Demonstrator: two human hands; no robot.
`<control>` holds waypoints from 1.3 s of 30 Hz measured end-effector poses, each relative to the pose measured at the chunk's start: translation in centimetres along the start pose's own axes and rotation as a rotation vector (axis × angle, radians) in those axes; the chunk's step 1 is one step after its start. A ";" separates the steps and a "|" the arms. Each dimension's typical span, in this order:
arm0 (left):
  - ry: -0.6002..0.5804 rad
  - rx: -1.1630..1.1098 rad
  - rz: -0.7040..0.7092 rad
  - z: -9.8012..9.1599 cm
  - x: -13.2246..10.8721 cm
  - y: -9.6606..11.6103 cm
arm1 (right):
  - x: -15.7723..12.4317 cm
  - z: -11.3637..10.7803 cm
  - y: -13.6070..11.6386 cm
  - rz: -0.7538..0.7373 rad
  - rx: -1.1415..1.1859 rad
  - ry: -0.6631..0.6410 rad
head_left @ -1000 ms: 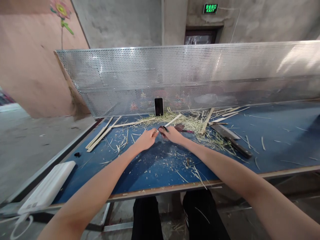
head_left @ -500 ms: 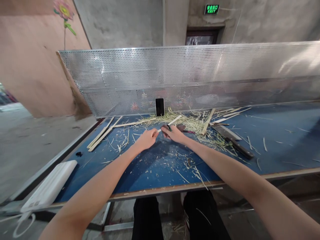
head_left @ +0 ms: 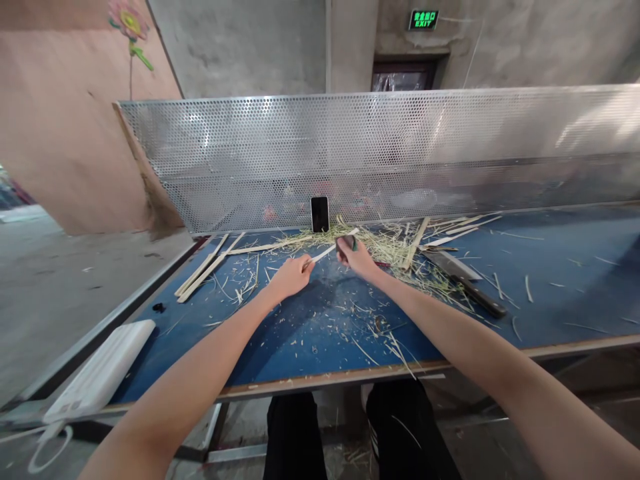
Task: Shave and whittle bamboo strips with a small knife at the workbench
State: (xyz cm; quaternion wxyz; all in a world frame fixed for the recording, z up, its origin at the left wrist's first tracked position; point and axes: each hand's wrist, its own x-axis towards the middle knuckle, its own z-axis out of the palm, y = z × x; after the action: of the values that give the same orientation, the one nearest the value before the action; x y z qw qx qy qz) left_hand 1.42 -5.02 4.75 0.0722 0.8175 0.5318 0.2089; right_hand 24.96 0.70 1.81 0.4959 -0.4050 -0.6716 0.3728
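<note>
1. A white flat device (head_left: pixel 100 377) is seen at the far left edge of the blue table (head_left: pixel 550 313), with a white cord beside it.
2. Several pale bamboo strips (head_left: pixel 205 267) are laid side by side on the table's left part, well apart from the hands.
3. One end of a thin bamboo strip (head_left: pixel 320 254) is pinched in the closed fingers of the left hand (head_left: pixel 289 277), above the table's middle.
4. The strip's other end is met by the right hand (head_left: pixel 361 259), which is clenched around a small dark tool (head_left: pixel 345 241); whether a blade touches the strip cannot be told.
5. A phone (head_left: pixel 319 213) is stood upright against the perforated metal screen (head_left: pixel 400 153), just behind the hands.
6. A heap of shavings (head_left: pixel 395 250) is spread right of the hands.
7. A large cleaver (head_left: pixel 463 277) is laid flat further right.
</note>
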 end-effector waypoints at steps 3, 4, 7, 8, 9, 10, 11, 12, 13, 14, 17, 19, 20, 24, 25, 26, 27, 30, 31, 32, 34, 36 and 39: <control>0.016 0.011 0.030 0.1 -0.2 0.2 | -1.4 1.9 -0.7 -0.038 -0.048 -0.267; 0.024 0.003 0.044 0.1 -0.2 0.3 | -1.6 2.3 -0.7 -0.046 -0.073 -0.306; 0.029 -0.027 0.058 -0.1 -0.2 0.5 | -1.2 2.0 -0.2 -0.034 -0.065 -0.233; 0.024 -0.032 0.054 -0.1 -0.2 0.4 | -0.8 1.5 0.1 -0.017 -0.035 -0.172; 0.016 -0.032 0.047 -0.2 -0.1 0.4 | -0.3 0.9 0.3 0.001 -0.007 -0.105; 0.009 -0.028 0.037 -0.2 -0.1 0.3 | 0.2 0.3 0.5 0.018 0.012 -0.038; 0.004 -0.020 0.026 -0.2 0.0 0.2 | 0.6 -0.3 0.6 0.033 0.020 0.028; -0.002 -0.012 0.016 -0.2 0.1 0.1 | 1.0 -0.8 0.7 0.045 0.023 0.089; -0.006 -0.005 0.007 -0.2 0.1 -0.1 | 1.2 -1.2 0.7 0.050 0.026 0.145; -0.008 0.001 0.001 -0.1 0.2 -0.2 | 1.3 -1.4 0.6 0.050 0.031 0.189; -0.006 0.012 -0.006 0.1 0.2 -0.4 | 0.6 -0.7 -0.1 0.019 0.050 0.170; 0.004 0.025 -0.005 0.2 0.2 -0.3 | -0.3 0.3 -0.6 -0.003 0.047 0.001; 0.011 0.032 0.000 0.2 0.1 -0.3 | -0.8 0.9 -0.8 -0.006 0.038 -0.115; 0.017 0.023 0.028 0.0 -0.1 0.3 | -1.4 1.6 -0.6 -0.008 0.007 -0.362; 0.009 0.014 0.023 0.0 -0.2 0.4 | -1.1 1.3 -0.4 0.000 0.010 -0.315; 0.003 0.007 0.013 -0.1 -0.2 0.4 | -0.8 0.8 -0.2 0.016 0.014 -0.238; -0.002 0.003 -0.001 -0.2 -0.2 0.5 | -0.3 0.2 0.0 0.038 0.014 -0.149; -0.012 0.005 -0.037 -0.3 -0.1 0.3 | 0.7 -1.5 0.1 0.084 0.003 0.089; -0.009 0.010 -0.042 -0.3 -0.1 0.2 | 0.8 -1.8 0.0 0.081 0.008 0.136; -0.004 0.016 -0.043 -0.3 -0.1 0.2 | 0.8 -1.8 -0.2 0.072 0.018 0.155; 0.014 0.033 -0.038 -0.4 -0.1 0.2 | 0.2 -1.2 -0.6 0.045 0.038 0.111; 0.023 0.049 -0.034 -0.4 -0.1 0.5 | -0.8 0.1 -1.1 0.024 0.029 -0.054; 0.009 0.055 -0.020 -0.5 -0.4 0.9 | -2.0 1.9 -1.5 -0.010 -0.031 -0.339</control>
State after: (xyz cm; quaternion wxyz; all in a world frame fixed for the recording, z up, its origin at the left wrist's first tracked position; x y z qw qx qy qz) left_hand 1.87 -5.79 5.42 0.0493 0.8130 0.5457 0.1972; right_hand 23.24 -1.95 2.02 0.3711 -0.3406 -0.7533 0.4229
